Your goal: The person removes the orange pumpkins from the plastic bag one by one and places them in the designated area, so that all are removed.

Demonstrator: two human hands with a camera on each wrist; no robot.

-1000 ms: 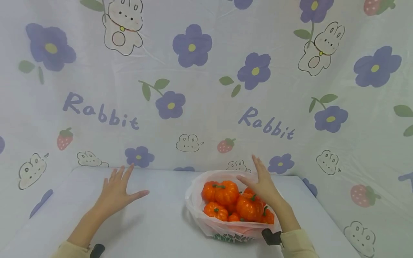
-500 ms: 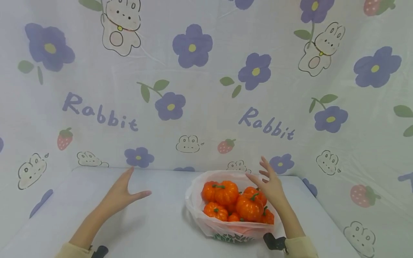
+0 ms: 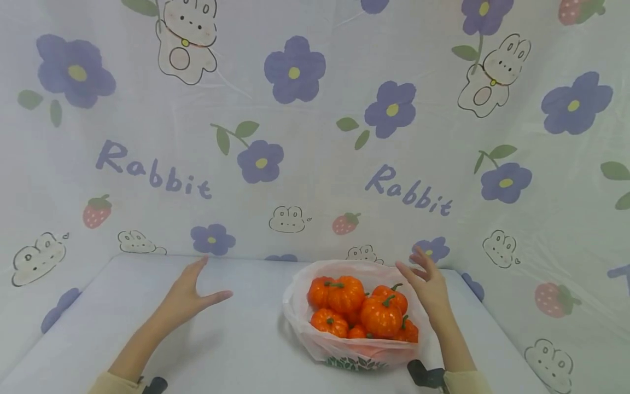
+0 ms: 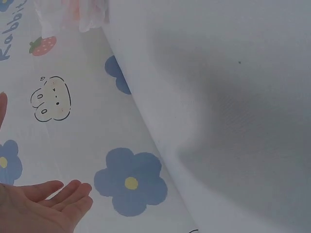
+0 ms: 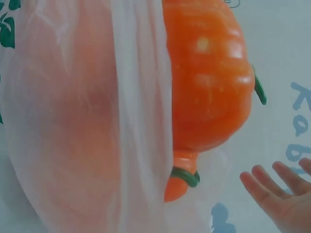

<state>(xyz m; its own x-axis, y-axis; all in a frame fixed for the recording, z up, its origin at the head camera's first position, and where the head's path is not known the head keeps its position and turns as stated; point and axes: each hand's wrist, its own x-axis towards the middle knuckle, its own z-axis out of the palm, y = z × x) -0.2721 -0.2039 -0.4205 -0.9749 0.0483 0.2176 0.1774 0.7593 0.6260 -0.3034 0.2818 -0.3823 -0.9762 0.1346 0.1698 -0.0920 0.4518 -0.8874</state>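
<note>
Several orange toy pumpkins [image 3: 381, 317] with green stems are heaped in a thin white plastic bag [image 3: 295, 323], its mouth spread wide, on the right half of the table. Just right of the bag my right hand [image 3: 432, 287] hovers, fingers spread and holding nothing. In the right wrist view one large pumpkin [image 5: 209, 73] shows above the bag's folded edge [image 5: 143, 116], with the fingers [image 5: 265, 191] apart from it. My left hand [image 3: 182, 298] is raised over the left of the table, thumb and fingers parted, nothing in it. The left wrist view shows its fingers [image 4: 68, 196] extended.
A white table [image 3: 246, 350] stretches under both hands. Behind it and at the sides hangs a cloth [image 3: 315, 137] printed with flowers, rabbits and strawberries. Dark wrist devices [image 3: 425, 377] sit by the sleeve cuffs.
My right hand has moved right, away from over the bag to beside it. My left hand has shifted slightly right and turned, its fingers now lined up. The pumpkins and bag stay put.
</note>
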